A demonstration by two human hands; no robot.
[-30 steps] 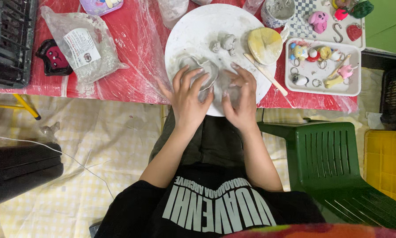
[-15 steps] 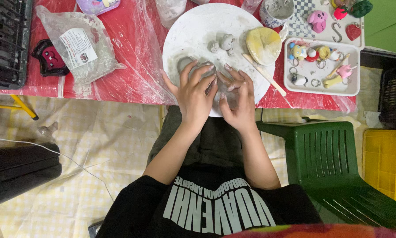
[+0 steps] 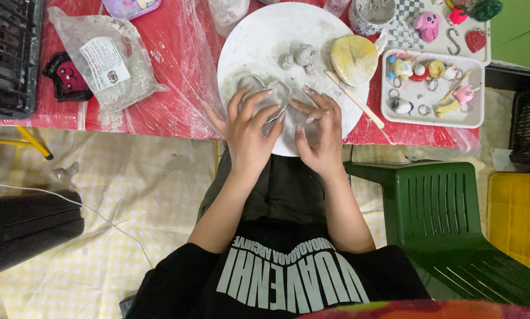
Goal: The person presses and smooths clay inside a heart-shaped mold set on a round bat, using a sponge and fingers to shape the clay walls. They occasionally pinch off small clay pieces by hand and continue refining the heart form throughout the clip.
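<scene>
A flat piece of grey clay [image 3: 271,97] lies on the round white board [image 3: 265,41] at the table's near edge. My left hand [image 3: 247,130] rests over the clay's left side, fingers curled on it. From the right, my right hand [image 3: 318,133] meets the same piece, fingertips pressed on its edge. Both hands cover much of the clay. Two small grey clay lumps [image 3: 297,57] sit further back on the board, beside a yellow sponge [image 3: 352,59] and a wooden stick [image 3: 353,99].
A white tray [image 3: 433,115] of small painted figures and rings lies right of the board. A plastic bag of clay [image 3: 105,65] and a dark red figure [image 3: 67,77] are at left, on the red table cover [image 3: 182,71]. A green plastic chair [image 3: 454,224] stands at right.
Both hands have shifted a little on the clay; the left fingers now curl over its left part and the right fingertips press its right edge. The view has drifted slightly.
</scene>
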